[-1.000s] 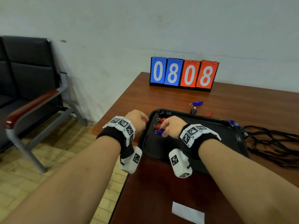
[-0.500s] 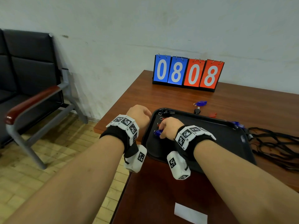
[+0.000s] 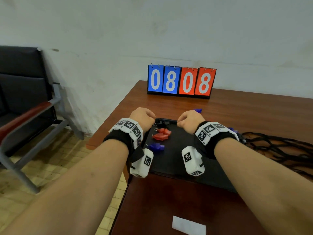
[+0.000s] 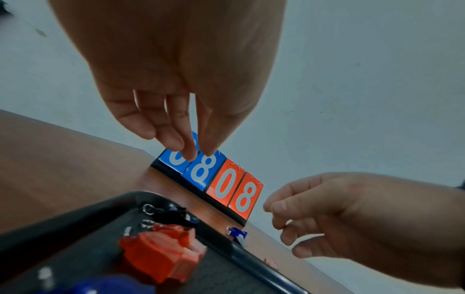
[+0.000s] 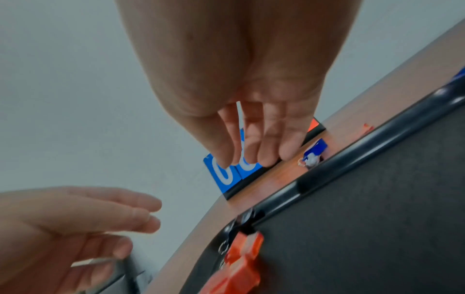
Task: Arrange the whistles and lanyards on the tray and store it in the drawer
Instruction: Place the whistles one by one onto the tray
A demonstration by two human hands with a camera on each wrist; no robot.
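Note:
A black tray (image 3: 177, 150) lies on the brown table. Along its left side lie a black whistle (image 3: 160, 122), two red whistles (image 3: 162, 134) and a blue whistle (image 3: 156, 146). My left hand (image 3: 143, 116) hovers over the tray's far left corner, fingers hanging loose and holding nothing. My right hand (image 3: 189, 118) hovers over the tray's far rim, fingers relaxed and empty. Another blue whistle (image 3: 198, 110) lies on the table just beyond my right hand. Black lanyards (image 3: 279, 146) lie tangled to the right of the tray. The red whistles (image 4: 161, 254) show close up in the left wrist view.
A flip scoreboard (image 3: 181, 81) reading 08 08 stands at the table's back edge by the wall. A black chair (image 3: 25, 99) with a metal frame stands on the floor at the left. A white slip (image 3: 188, 225) lies near the table's front.
My right hand has let go of the blue whistle, which now lies on the tray, and has moved up and right to the far rim. My left hand has barely moved.

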